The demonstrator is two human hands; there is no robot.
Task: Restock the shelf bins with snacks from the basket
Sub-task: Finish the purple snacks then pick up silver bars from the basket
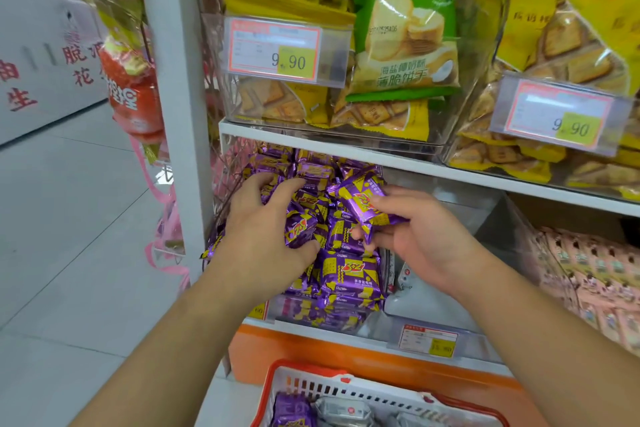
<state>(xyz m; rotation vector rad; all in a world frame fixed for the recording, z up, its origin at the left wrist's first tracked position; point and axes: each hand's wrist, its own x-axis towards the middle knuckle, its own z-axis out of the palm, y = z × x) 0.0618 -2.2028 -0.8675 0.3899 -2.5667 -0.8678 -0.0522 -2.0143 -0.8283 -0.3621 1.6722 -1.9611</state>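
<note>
A clear shelf bin [311, 317] on the lower shelf is heaped with purple-and-yellow snack packets [349, 274]. My left hand [266, 229] lies on top of the heap, fingers curled around a purple packet [300, 230]. My right hand [412, 236] is just to the right, pinching another purple packet [363, 204] above the bin. Below, the red-rimmed white basket [346, 388] holds a purple packet [292, 411] and grey packets [343, 409].
The upper shelf [381, 158] carries clear bins of yellow cracker bags, a green bag [405, 24] and 9.90 price tags. An almost empty clear bin [450, 315] sits right of the purple one, pink packets [595, 281] beyond. A white upright post [173, 80] and hanging snacks stand left.
</note>
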